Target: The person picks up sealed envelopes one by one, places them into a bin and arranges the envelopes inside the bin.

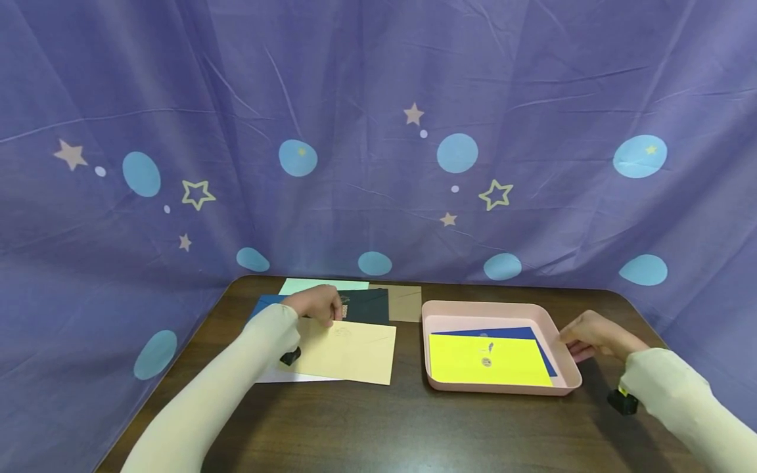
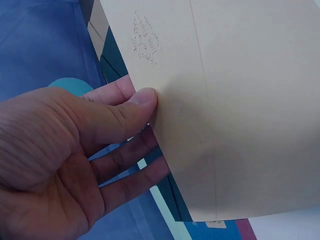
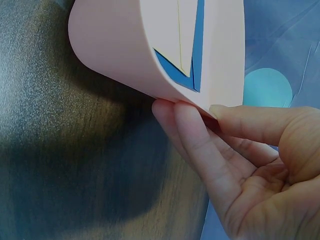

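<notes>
My left hand (image 1: 316, 304) pinches the far edge of a cream envelope (image 1: 355, 351), its thumb (image 2: 145, 97) on the printed face and the fingers behind. Under that envelope lie others: a dark green one (image 1: 369, 305), a blue one (image 1: 267, 303), a mint one (image 1: 325, 284), a brown one (image 1: 407, 303) and a white one (image 1: 272, 378). At the right, my right hand (image 1: 600, 335) grips the side rim of a pink tray (image 1: 503, 309), thumb on top and fingers against the outer wall. A yellow envelope (image 1: 461, 361) rests in the tray over a dark blue one (image 1: 520, 333).
Both groups stand on a dark brown wooden table (image 1: 402, 427). A purple curtain (image 1: 367, 217) with stars and light blue ovals hangs behind and along the sides. Small black devices (image 1: 623, 401) are worn at the wrists.
</notes>
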Demonstrator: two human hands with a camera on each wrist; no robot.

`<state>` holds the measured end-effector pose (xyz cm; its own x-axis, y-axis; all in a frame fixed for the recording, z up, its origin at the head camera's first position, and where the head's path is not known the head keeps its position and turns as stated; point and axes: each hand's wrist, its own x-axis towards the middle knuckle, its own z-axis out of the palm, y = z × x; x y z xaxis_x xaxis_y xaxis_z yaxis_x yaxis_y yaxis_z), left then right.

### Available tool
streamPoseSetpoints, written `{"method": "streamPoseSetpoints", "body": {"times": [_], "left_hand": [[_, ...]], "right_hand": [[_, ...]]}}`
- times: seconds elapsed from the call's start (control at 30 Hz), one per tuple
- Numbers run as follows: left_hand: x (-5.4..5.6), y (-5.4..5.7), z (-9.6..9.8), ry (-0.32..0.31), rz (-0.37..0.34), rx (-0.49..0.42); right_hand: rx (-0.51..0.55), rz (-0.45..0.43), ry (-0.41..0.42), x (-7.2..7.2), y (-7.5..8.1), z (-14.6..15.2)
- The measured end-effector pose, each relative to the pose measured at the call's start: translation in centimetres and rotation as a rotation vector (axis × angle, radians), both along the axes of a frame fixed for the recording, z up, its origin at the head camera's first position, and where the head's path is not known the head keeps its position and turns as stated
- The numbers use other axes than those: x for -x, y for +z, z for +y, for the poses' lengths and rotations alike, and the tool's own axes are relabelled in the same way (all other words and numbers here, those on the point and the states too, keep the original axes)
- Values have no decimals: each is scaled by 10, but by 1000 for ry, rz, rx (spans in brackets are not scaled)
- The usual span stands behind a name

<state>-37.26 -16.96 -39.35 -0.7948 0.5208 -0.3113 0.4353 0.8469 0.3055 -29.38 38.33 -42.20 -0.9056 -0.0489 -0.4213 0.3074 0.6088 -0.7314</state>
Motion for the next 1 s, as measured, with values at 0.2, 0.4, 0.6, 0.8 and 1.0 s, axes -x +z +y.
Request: {"method": "streamPoseSetpoints", "body": {"times": [0.2, 0.4, 0.6, 0.8, 1.0], "left_hand": [[0, 4, 1, 8, -25, 4], [-4, 13, 4, 55, -75, 15], [-7, 21, 6, 66, -119, 13], [-6, 28, 7, 78, -140, 9], [-5, 34, 9, 65, -131, -10]], "right_hand": [[8, -1, -2, 0, -1, 1], [19, 1, 0, -1, -1, 0], [23, -2, -1, -1, -1, 0], [19, 1, -5, 0, -2, 1], [11, 7, 2, 0, 0, 0]]}}
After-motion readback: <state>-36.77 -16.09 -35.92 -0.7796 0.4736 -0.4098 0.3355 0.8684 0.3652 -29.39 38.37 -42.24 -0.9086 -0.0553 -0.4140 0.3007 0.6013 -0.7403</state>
